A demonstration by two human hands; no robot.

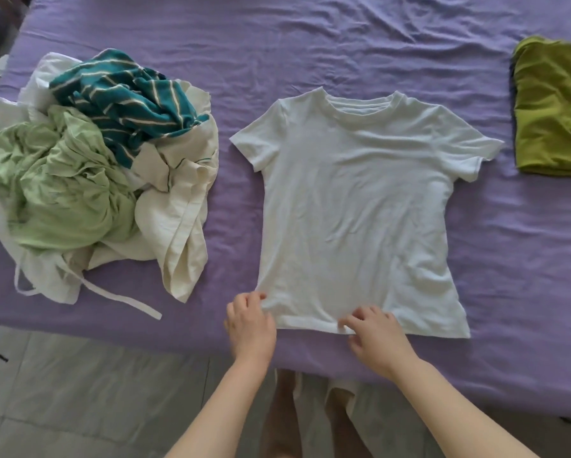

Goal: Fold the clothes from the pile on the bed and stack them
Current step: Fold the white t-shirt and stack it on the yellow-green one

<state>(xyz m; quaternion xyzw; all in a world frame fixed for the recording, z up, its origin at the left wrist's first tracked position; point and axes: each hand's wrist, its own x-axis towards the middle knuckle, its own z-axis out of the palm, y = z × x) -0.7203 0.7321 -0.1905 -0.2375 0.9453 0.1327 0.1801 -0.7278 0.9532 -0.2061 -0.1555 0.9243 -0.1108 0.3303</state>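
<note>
Head cam: left hand [249, 322] & right hand [373, 335] pinch hem of flat, soft white tee [356, 206] on creased bed [310, 44].

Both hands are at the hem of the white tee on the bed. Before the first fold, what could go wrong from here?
1. The white T-shirt still shows creases across its body, so folding now may lock them in.
2. The left hand pinches the hem corner and the right hand is mid-hem; the far right corner is loose and may lag, skewing the fold.
3. The clothes pile lies close by on the left; a sleeve could snag it.
</note>
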